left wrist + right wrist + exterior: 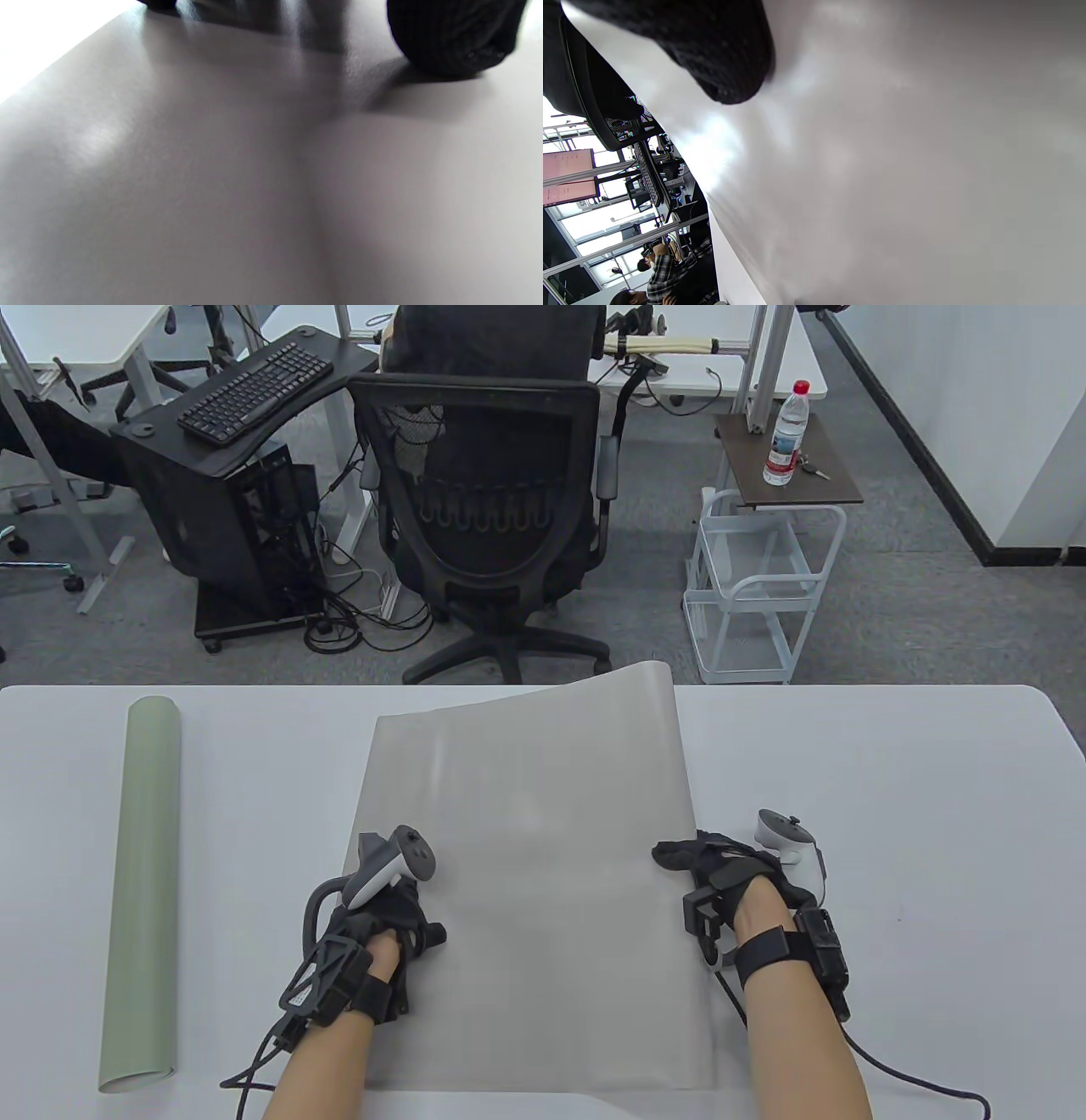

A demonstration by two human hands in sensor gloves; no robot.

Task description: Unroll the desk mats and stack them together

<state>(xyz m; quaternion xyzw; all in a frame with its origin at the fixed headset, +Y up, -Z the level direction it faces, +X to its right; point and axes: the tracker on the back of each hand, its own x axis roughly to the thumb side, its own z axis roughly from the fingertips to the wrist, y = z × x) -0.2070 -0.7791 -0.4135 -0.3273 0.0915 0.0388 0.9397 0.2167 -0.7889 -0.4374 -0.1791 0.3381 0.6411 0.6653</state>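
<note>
A grey desk mat lies unrolled in the middle of the white table; its far edge curls up at the right corner. A green mat stays rolled as a long tube at the left. My left hand rests on the grey mat near its left edge, a fingertip touching the mat surface; the tracker hides most of its fingers. My right hand lies flat on the mat's right edge, fingers pointing left, a fingertip pressing the mat.
Beyond the table's far edge stand a black office chair, a white wire trolley with a water bottle on its top, and a black desk with a keyboard. Glove cables trail near the front edge.
</note>
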